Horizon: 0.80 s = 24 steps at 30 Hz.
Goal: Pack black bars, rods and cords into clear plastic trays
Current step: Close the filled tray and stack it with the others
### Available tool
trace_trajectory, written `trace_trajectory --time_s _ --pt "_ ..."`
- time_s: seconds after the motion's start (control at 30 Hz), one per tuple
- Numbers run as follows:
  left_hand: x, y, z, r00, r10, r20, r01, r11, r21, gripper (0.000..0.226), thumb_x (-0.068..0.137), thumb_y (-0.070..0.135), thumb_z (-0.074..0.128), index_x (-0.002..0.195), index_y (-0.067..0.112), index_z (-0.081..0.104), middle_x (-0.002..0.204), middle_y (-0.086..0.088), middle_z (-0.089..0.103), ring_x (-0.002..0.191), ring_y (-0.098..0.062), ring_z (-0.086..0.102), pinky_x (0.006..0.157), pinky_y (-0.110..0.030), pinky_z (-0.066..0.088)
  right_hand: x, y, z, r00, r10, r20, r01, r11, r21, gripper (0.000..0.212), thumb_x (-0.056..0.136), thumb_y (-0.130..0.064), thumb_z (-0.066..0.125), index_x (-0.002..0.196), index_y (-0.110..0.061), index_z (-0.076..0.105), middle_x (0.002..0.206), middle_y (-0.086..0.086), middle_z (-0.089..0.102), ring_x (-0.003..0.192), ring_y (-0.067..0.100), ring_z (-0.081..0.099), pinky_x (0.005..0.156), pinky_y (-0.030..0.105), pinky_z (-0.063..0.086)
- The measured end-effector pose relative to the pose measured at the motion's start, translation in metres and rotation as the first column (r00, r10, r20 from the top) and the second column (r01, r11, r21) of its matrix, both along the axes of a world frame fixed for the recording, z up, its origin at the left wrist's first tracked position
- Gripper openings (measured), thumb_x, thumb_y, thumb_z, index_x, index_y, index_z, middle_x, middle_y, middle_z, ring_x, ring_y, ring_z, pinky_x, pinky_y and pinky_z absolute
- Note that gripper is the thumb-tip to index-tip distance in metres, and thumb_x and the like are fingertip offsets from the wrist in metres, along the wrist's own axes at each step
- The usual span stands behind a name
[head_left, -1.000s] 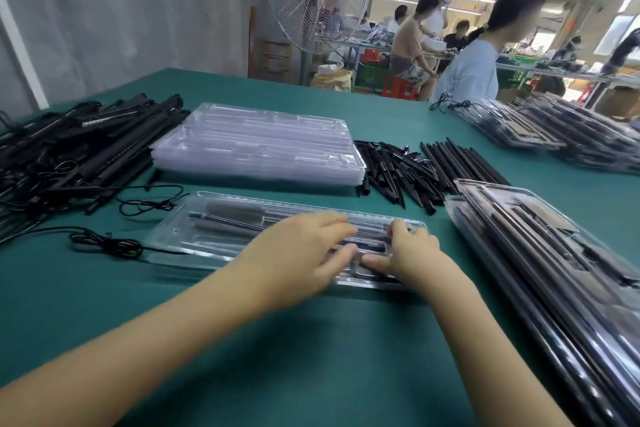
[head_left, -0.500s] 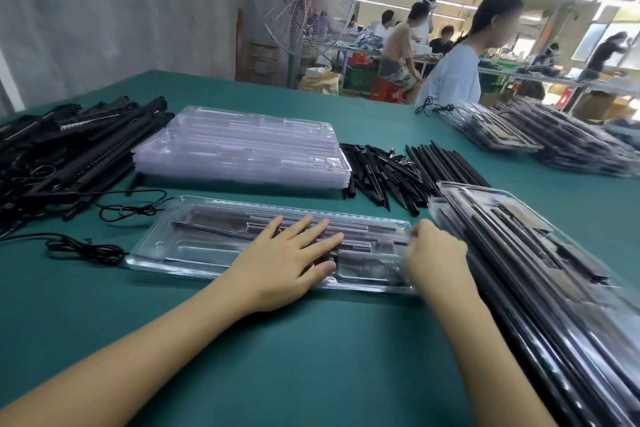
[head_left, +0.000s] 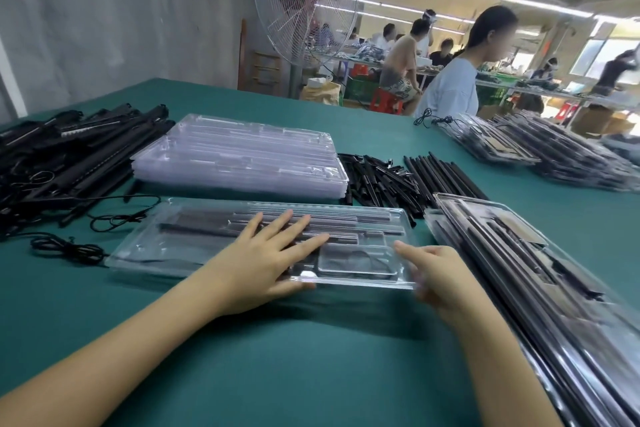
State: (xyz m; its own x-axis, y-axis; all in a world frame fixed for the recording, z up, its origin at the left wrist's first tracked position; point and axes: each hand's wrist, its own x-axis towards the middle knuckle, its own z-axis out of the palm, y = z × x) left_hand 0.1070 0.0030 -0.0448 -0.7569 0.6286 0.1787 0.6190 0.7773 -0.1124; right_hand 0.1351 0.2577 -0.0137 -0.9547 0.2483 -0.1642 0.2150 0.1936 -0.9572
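In the head view, a green table (head_left: 311,374) fills the lower frame. At its centre lies a clear tray (head_left: 138,255), set lengthwise from left to right. It holds long black bars (head_left: 207,229) in its far channels and a coiled cord (head_left: 356,258) in the square pocket at its near right. The left hand (head_left: 263,260) rests flat on top of this tray near its middle, fingers straight and spread wide, gripping nothing. The right hand (head_left: 436,277) is at the tray's right end with its forefinger stretched over the edge. Blur and the clear plastic hide the other fingers, so whether it grips the rim cannot be told. Just behind the tray, in the middle of the frame, sits a stack of empty trays (head_left: 239,156). At the far left is a heap of black bars and tubes (head_left: 69,156). Two loose cords (head_left: 117,218) lie on the cloth between that heap and the tray's left end. To the right of the empty stack lies a pile of short black rods (head_left: 377,180), and just beside it a row of longer rods (head_left: 446,173). Along the right edge of the frame runs a stack of packed trays (head_left: 554,288), just beside the right hand. More packed trays (head_left: 561,149) lie at the upper right. A standing fan (head_left: 304,0) rises behind the table at top centre. A person in a pale blue shirt (head_left: 450,90) stands at the table's far side.
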Motion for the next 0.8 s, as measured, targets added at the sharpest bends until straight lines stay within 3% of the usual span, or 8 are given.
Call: trace_trajectory --time_s 0.07,0.23,0.33,0.47,0.53,0.6,0.7,0.8 --pt "-0.001 -0.011 0.004 1.000 0.004 0.029 -0.003 1.000 -0.014 0.069 0.065 0.079 -0.025 0.128 0.051 -0.034 0.147 0.012 -0.026 0.135 -0.017 -0.030 0.109 -0.038 -0.017 0.002 -0.005 0.001 0.992 0.096 0.079 -0.082 0.983 -0.167 0.026 0.088 -0.028 0.064 0.073 -0.009 0.053 0.057 0.001 0.040 0.038 0.010 0.035 0.034 0.018 0.027" --pt "0.000 -0.014 0.002 0.998 0.018 0.060 -0.010 0.993 -0.120 0.070 0.058 0.076 -0.036 0.122 0.048 -0.042 0.143 0.011 -0.031 0.130 -0.017 -0.034 0.113 -0.041 -0.011 0.005 0.001 0.001 0.893 0.354 0.280 -0.334 0.935 -0.116 0.035 0.093 -0.039 0.052 0.079 -0.007 0.050 0.055 0.007 0.056 0.039 0.016 0.052 0.032 0.017 0.032" --pt "0.000 -0.015 0.000 0.997 0.010 0.072 0.000 0.990 -0.144 0.071 0.057 0.076 -0.036 0.122 0.049 -0.043 0.142 0.011 -0.033 0.130 -0.018 -0.035 0.114 -0.041 -0.011 0.007 0.004 0.002 0.835 0.457 0.308 -0.417 0.889 -0.189 0.029 0.084 -0.033 0.057 0.079 -0.005 0.052 0.063 0.011 0.064 0.048 0.015 0.061 0.036 0.018 0.040" --pt "-0.003 -0.020 0.002 0.996 0.002 0.086 0.009 0.993 -0.118 0.076 0.057 0.081 -0.032 0.127 0.050 -0.034 0.143 0.014 -0.030 0.131 -0.016 -0.035 0.108 -0.035 -0.019 0.004 0.002 -0.001 0.867 0.440 0.235 -0.327 0.857 -0.397 0.013 0.090 -0.008 0.055 0.088 0.005 0.055 0.078 0.018 0.058 0.058 0.020 0.068 0.049 0.022 0.054" --pt "-0.004 -0.021 0.004 0.995 0.002 0.098 0.009 0.993 -0.113 0.076 0.058 0.081 -0.031 0.127 0.051 -0.034 0.143 0.015 -0.031 0.130 -0.013 -0.036 0.106 -0.032 -0.021 0.003 0.001 0.001 0.877 0.426 0.223 -0.304 0.851 -0.429 0.010 0.088 -0.001 0.055 0.094 0.007 0.057 0.082 0.019 0.057 0.063 0.021 0.065 0.052 0.024 0.055" --pt "-0.005 -0.021 0.005 0.995 0.011 0.098 0.001 0.992 -0.127 0.075 0.058 0.081 -0.031 0.126 0.051 -0.035 0.143 0.015 -0.032 0.131 -0.013 -0.036 0.106 -0.033 -0.020 0.002 -0.001 0.001 0.896 0.381 0.228 -0.273 0.877 -0.395 0.005 0.087 0.001 0.056 0.085 0.003 0.060 0.076 0.013 0.060 0.063 0.016 0.060 0.052 0.022 0.054" --pt "-0.004 -0.020 0.003 0.995 0.053 0.085 -0.040 0.989 -0.141 0.074 0.056 0.078 -0.033 0.124 0.049 -0.040 0.143 0.012 -0.033 0.132 -0.015 -0.034 0.111 -0.036 -0.015 -0.003 -0.009 -0.005 0.950 0.244 0.193 -0.189 0.946 -0.265 0.017 0.088 0.001 0.058 0.072 -0.004 0.061 0.058 0.002 0.060 0.053 0.010 0.057 0.048 0.019 0.052" --pt "-0.004 -0.021 0.003 0.993 0.089 0.071 -0.077 0.984 -0.158 0.076 0.053 0.076 -0.037 0.124 0.047 -0.041 0.144 0.009 -0.032 0.132 -0.016 -0.032 0.115 -0.041 -0.008 -0.007 -0.017 -0.010 0.979 0.150 0.140 -0.114 0.965 -0.236 0.018 0.086 0.002 0.059 0.070 -0.005 0.062 0.059 0.003 0.057 0.054 0.011 0.051 0.045 0.018 0.049"
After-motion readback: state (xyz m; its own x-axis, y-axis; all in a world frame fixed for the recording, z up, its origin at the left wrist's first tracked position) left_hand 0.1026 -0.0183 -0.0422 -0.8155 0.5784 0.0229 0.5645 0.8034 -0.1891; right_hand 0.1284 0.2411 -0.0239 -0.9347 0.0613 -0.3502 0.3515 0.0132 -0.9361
